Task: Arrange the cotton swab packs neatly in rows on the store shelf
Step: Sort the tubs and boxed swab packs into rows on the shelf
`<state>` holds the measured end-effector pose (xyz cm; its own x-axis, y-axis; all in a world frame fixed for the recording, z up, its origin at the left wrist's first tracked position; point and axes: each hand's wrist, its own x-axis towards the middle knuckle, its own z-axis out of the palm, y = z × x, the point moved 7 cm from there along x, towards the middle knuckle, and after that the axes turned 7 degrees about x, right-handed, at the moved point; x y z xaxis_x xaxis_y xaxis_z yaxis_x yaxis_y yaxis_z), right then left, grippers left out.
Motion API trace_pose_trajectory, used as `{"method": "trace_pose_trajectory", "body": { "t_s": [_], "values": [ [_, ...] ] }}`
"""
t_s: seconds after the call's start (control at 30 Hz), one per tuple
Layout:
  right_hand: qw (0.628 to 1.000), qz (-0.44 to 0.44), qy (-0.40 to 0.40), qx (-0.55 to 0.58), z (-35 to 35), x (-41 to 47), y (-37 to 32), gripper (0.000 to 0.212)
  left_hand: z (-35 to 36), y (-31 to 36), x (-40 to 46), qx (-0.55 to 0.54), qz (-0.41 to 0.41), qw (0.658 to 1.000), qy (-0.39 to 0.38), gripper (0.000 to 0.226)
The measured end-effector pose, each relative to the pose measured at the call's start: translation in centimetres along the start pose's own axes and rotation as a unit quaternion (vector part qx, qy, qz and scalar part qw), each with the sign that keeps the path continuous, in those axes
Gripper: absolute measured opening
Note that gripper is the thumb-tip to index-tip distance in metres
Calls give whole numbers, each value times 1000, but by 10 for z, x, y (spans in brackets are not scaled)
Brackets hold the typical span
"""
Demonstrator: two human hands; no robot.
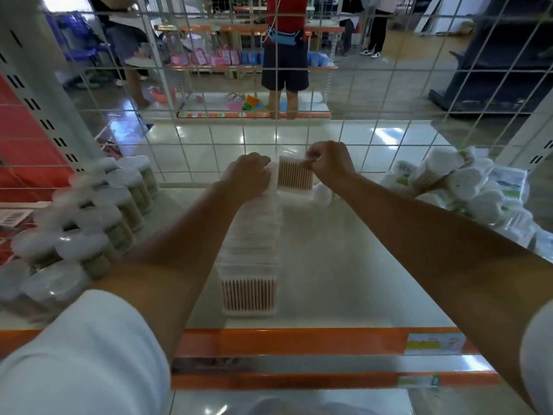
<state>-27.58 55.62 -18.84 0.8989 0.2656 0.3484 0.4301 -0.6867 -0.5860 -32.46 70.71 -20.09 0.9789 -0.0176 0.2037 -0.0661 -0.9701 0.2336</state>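
Clear plastic shows the pinkish sticks of the swab pack (295, 176) that the right hand (328, 163) pinches at its top edge, at the shelf's back by the wire grid (227, 139); the left hand (250, 172) curls over the rear of one finished row (250, 235), its packs too blurred to count. Much seems left: one loose heap (466, 187) waits right on the shelf (344, 265). Two rows of round tubs (98, 223) stand left.
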Motion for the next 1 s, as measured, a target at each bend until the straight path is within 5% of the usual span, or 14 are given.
{"method": "trace_pose_trajectory", "body": {
  "t_s": [0.67, 0.87, 1.0],
  "values": [
    [997, -22, -62, -30, 15, 14, 18, 13, 8, 1, 6, 42, 38, 998, -1, 28],
    [998, -5, -62, -4, -3, 9, 26, 39, 6, 2, 10, 80, 22, 996, -25, 27],
    [985, -3, -166, -48, -4, -1, 30, 55, 1, 8, 8, 63, 32, 998, -3, 15]
  ]
}}
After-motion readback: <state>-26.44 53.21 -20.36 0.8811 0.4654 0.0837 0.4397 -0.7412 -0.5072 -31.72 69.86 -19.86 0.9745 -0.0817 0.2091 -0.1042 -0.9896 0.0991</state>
